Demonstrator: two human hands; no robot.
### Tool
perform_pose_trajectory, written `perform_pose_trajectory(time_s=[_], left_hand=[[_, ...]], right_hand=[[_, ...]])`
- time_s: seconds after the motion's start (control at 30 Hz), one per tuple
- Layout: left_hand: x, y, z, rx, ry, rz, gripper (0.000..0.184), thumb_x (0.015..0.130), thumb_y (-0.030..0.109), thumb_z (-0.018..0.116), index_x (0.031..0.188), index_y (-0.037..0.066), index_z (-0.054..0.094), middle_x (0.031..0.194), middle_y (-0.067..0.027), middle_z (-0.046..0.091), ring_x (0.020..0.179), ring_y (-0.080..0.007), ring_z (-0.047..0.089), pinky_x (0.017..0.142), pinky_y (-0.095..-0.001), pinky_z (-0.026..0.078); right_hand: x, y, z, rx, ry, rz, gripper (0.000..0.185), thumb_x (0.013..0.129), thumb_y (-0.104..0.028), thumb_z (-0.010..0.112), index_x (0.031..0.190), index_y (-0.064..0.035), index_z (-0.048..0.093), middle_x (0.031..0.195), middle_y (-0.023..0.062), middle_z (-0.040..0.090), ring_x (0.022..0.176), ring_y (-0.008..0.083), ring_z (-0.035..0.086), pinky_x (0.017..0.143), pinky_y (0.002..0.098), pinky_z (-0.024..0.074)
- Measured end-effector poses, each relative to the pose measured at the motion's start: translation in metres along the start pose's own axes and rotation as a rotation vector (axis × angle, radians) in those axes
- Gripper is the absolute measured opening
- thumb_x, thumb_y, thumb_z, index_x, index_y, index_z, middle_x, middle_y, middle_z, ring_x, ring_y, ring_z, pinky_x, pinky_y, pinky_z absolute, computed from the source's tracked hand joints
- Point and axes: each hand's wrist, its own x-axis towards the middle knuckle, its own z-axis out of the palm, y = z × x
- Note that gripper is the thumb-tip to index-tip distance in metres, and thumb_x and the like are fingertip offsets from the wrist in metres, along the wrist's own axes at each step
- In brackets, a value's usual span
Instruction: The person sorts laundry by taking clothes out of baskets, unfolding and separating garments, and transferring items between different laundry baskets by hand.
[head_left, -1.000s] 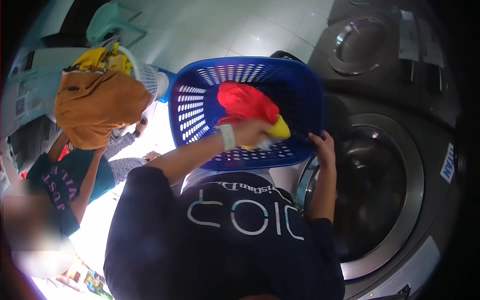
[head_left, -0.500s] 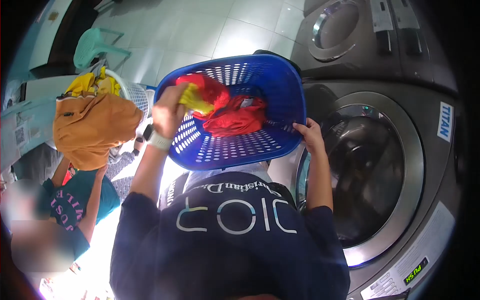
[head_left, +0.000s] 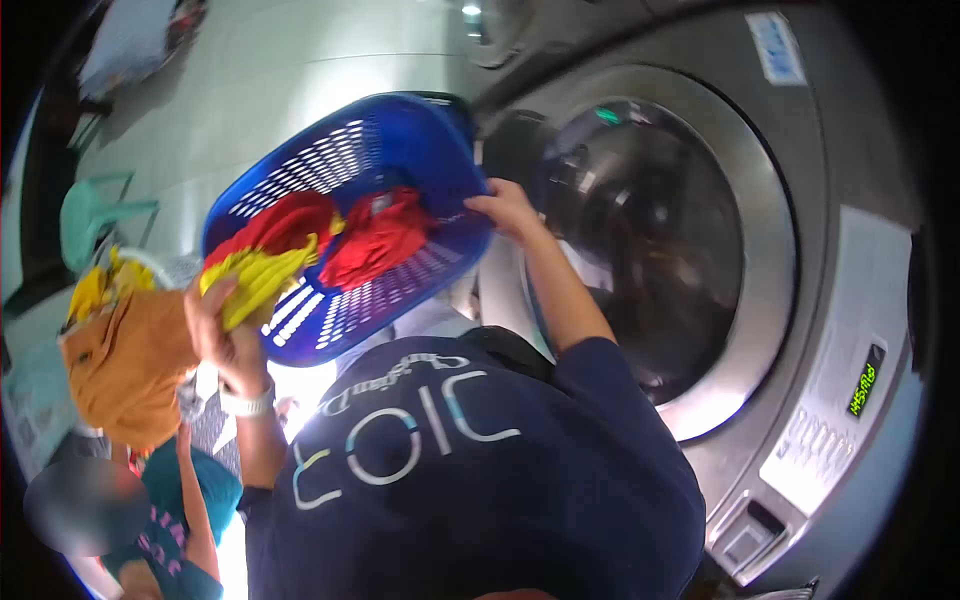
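A blue perforated laundry basket [head_left: 420,140] is tilted in front of my body. My right hand [head_left: 508,208] is closed on its right rim. Inside it lie a red garment [head_left: 375,240] and, toward the left, another red cloth [head_left: 290,222]. My left hand [head_left: 222,335], with a pale watch on the wrist, grips a yellow cloth [head_left: 262,280] at the basket's left side. The yellow cloth partly covers the red one; whether they are joined I cannot tell.
A front-load washing machine [head_left: 765,260] with a round door and lit display stands at the right. At the left, another person [head_left: 190,500] is beside an orange-brown garment [head_left: 130,365] and a yellow garment [head_left: 95,290]. A green stool [head_left: 80,225] stands farther back.
The view has turned toward the washing machine, so the basket appears farther left and more tilted. My left hand has drawn the yellow cloth toward the basket's near left rim. My right hand keeps its hold.
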Motion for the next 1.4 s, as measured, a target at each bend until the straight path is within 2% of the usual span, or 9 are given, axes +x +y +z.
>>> perform_pose_trajectory(time_s=[0.2, 0.27, 0.5, 0.7, 0.87, 0.97, 1.03, 1.17, 1.4], left_hand=[[0.012, 0.051, 0.006, -0.228, -0.134, 0.092, 0.020, 0.080, -0.002, 0.049, 0.096, 0.006, 0.059, 0.111, -0.0220, 0.056, 0.100, -0.0298, 0.057, 0.087, -0.0366, 0.045], [0.025, 0.063, 0.004, -0.258, -0.186, 0.169, 0.017, 0.084, 0.001, 0.049, 0.093, 0.009, 0.061, 0.112, -0.0214, 0.056, 0.101, -0.0301, 0.057, 0.087, -0.0375, 0.045], [0.031, 0.050, -0.021, -0.096, -0.440, 0.282, 0.025, 0.071, -0.008, 0.055, 0.090, 0.005, 0.063, 0.112, -0.0230, 0.058, 0.101, -0.0342, 0.059, 0.086, -0.0374, 0.047], [-0.036, -0.040, -0.058, 0.543, -0.796, -0.123, 0.053, 0.074, 0.004, 0.068, 0.124, 0.013, 0.053, 0.145, -0.0225, 0.028, 0.131, -0.0428, 0.032, 0.106, -0.0499, 0.030], [-0.122, -0.135, -0.078, 0.561, -0.355, -0.367, 0.068, 0.084, 0.030, 0.067, 0.139, 0.005, 0.036, 0.143, -0.0263, 0.030, 0.131, -0.0426, 0.030, 0.105, -0.0465, 0.032], [-0.133, -0.121, -0.064, -0.040, -0.409, -1.236, 0.071, 0.088, 0.053, 0.055, 0.135, 0.004, 0.038, 0.121, -0.0126, 0.053, 0.097, -0.0234, 0.058, 0.088, -0.0387, 0.046], [-0.156, -0.126, -0.051, -0.514, -0.291, -1.414, 0.066, 0.087, 0.059, 0.049, 0.132, 0.011, 0.043, 0.116, -0.0051, 0.055, 0.099, -0.0223, 0.058, 0.070, -0.0369, 0.055], [-0.149, -0.095, -0.027, -0.422, -0.184, -1.275, 0.041, 0.083, 0.021, 0.067, 0.114, 0.000, 0.053, 0.087, -0.0082, 0.065, 0.060, -0.0119, 0.061, 0.046, -0.0241, 0.050], [-0.223, -0.121, -0.049, -0.651, 0.016, -1.554, 0.024, 0.078, 0.004, 0.063, 0.101, -0.002, 0.060, 0.082, -0.0097, 0.065, 0.061, -0.0165, 0.062, 0.049, -0.0272, 0.050]], right_hand=[[0.025, 0.031, 0.003, 0.082, 0.025, -0.088, 0.020, 0.073, -0.005, 0.069, 0.092, 0.0011, 0.063, 0.079, 0.0086, 0.064, 0.066, 0.0159, 0.061, 0.060, 0.0307, 0.0497], [0.030, 0.037, 0.004, 0.100, 0.076, -0.113, 0.026, 0.064, -0.017, 0.075, 0.080, 0.0012, 0.064, 0.072, 0.0082, 0.064, 0.063, 0.0174, 0.060, 0.058, 0.0326, 0.0473], [0.035, 0.038, 0.001, 0.032, 0.038, -0.078, 0.022, 0.072, -0.004, 0.070, 0.092, 0.0003, 0.062, 0.078, 0.0087, 0.063, 0.065, 0.0176, 0.061, 0.059, 0.0339, 0.0512], [-0.015, -0.008, 0.003, 0.022, 0.046, -0.042, 0.025, 0.075, -0.015, 0.070, 0.096, -0.0034, 0.062, 0.083, 0.0062, 0.064, 0.070, 0.0166, 0.062, 0.057, 0.0292, 0.0488], [-0.016, -0.016, 0.003, 0.072, -0.090, 0.022, 0.026, 0.077, -0.011, 0.067, 0.100, -0.0020, 0.060, 0.085, 0.0057, 0.064, 0.069, 0.0142, 0.062, 0.054, 0.0266, 0.0484], [-0.015, -0.019, 0.005, 0.064, -0.102, -0.006, 0.026, 0.075, -0.010, 0.067, 0.099, -0.0014, 0.062, 0.083, 0.0056, 0.065, 0.072, 0.0153, 0.061, 0.059, 0.0289, 0.0483], [-0.011, -0.018, 0.003, 0.052, -0.109, 0.005, 0.024, 0.076, -0.010, 0.066, 0.098, -0.0023, 0.062, 0.080, 0.0049, 0.064, 0.066, 0.0140, 0.060, 0.053, 0.0266, 0.0462], [-0.018, -0.029, 0.006, 0.012, -0.182, 0.019, 0.020, 0.076, -0.007, 0.063, 0.094, -0.0010, 0.061, 0.075, 0.0051, 0.063, 0.061, 0.0128, 0.059, 0.050, 0.0254, 0.0442], [-0.017, -0.040, 0.050, -0.043, -0.261, -0.205, 0.023, 0.076, -0.009, 0.064, 0.097, -0.0002, 0.060, 0.077, 0.0042, 0.062, 0.063, 0.0120, 0.058, 0.055, 0.0241, 0.0458]])
